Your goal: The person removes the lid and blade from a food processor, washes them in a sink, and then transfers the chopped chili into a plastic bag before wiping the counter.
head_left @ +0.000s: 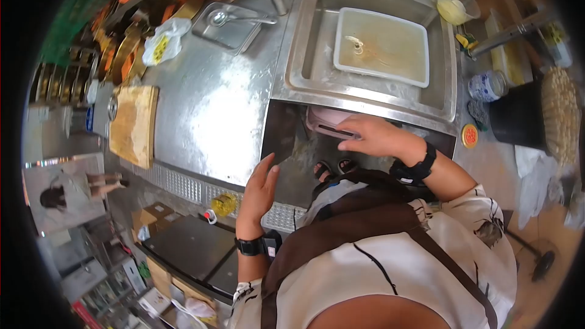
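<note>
My left hand (259, 192) is raised beside the front edge of the steel counter (201, 109), its fingers apart and nothing in it. Over the space below the sink's front edge, my right hand (375, 136) has its thumb and fingers apart and holds nothing visible. Its fingertips are next to a pink container (320, 120), partly hidden under the sink; contact is unclear. In the steel sink (314, 42) sits a white rectangular tub (396, 42) of cloudy liquid, with a small pale item (357, 45) in it.
On the counter are a wooden board (135, 125), a metal tray (225, 29) with a ladle and a plastic bag (164, 42). A blue-and-white tin (487, 85) and black bin (517, 114) stand right. Near my left hand is a yellow oil bottle (223, 205). A person (76, 189) appears far left.
</note>
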